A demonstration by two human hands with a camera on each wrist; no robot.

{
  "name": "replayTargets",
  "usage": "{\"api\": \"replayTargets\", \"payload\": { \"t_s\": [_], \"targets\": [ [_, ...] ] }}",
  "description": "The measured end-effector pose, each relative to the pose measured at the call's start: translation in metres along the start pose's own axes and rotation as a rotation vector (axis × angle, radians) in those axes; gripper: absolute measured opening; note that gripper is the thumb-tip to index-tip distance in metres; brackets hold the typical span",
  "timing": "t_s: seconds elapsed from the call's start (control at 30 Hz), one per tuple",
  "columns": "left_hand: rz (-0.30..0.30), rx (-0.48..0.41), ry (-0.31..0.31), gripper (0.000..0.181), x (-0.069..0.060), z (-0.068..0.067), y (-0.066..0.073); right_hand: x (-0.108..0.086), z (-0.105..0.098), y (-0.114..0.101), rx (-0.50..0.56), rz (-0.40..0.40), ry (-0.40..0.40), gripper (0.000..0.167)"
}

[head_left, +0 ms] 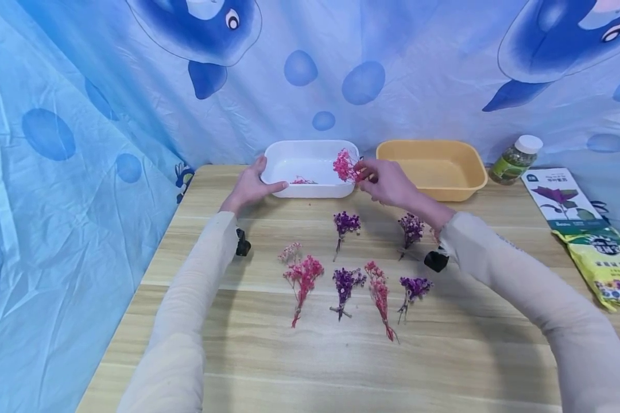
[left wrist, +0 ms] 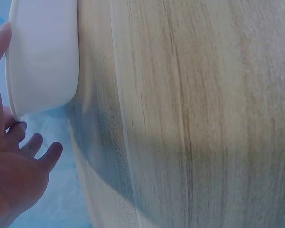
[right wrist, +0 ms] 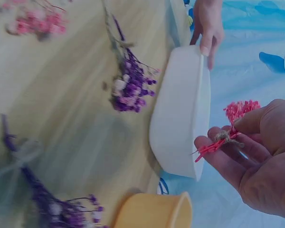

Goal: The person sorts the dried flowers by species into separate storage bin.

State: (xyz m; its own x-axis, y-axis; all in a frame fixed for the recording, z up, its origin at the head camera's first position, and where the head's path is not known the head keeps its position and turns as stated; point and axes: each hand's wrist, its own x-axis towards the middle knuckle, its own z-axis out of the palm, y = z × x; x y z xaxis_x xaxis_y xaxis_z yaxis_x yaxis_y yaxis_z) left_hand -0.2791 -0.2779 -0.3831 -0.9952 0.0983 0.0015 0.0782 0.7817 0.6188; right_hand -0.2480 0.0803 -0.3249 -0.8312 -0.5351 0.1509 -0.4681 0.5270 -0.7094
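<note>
At the left end of the white basin [head_left: 310,191], the left hand [head_left: 252,184] holds the rim, thumb along the near side. The left wrist view shows this hand [left wrist: 19,166] with its other fingers loosely spread beside the basin [left wrist: 45,57]. Over the basin's right end, the right hand [head_left: 384,182] pinches a pink flower bunch [head_left: 344,166]. In the right wrist view, the twine-tied bunch [right wrist: 241,109] lies between thumb and fingers of the right hand [right wrist: 261,156], outside the basin's rim [right wrist: 197,118]. Pink sprigs [head_left: 302,180] lie inside the basin.
A yellow basin [head_left: 434,195] stands right of the white one, then a jar [head_left: 514,160], a booklet [head_left: 563,198] and a yellow packet [head_left: 601,264]. Several purple and pink bunches lie on the table, including a pink one [head_left: 305,278] and a purple one [head_left: 346,223].
</note>
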Motion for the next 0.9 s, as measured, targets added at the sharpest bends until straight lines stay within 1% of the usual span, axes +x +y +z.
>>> {"api": "replayTargets", "payload": {
  "t_s": [0.1, 0.17, 0.3, 0.43, 0.7, 0.9],
  "targets": [
    [0.001, -0.011, 0.002, 0.114, 0.0, 0.001, 0.0, 0.01, -0.004, -0.004, 0.021, 0.024, -0.025, 0.038],
    [0.0, -0.015, 0.004, 0.114, 0.0, 0.001, -0.001, 0.017, -0.007, -0.005, 0.02, 0.026, -0.032, 0.036],
    [-0.007, -0.008, 0.007, 0.113, 0.001, 0.002, -0.001, 0.031, -0.009, -0.009, -0.007, 0.028, -0.034, 0.034],
    [-0.009, 0.007, 0.0, 0.112, 0.001, 0.002, -0.002, 0.045, -0.008, -0.012, -0.059, 0.044, -0.034, 0.034],
    [-0.022, -0.006, 0.014, 0.113, -0.002, 0.0, -0.002, 0.075, 0.007, -0.015, -0.038, 0.061, -0.058, 0.038],
    [0.001, 0.002, 0.013, 0.114, 0.001, 0.002, -0.004, 0.089, 0.016, -0.014, -0.05, 0.103, -0.05, 0.038]
  ]
}}
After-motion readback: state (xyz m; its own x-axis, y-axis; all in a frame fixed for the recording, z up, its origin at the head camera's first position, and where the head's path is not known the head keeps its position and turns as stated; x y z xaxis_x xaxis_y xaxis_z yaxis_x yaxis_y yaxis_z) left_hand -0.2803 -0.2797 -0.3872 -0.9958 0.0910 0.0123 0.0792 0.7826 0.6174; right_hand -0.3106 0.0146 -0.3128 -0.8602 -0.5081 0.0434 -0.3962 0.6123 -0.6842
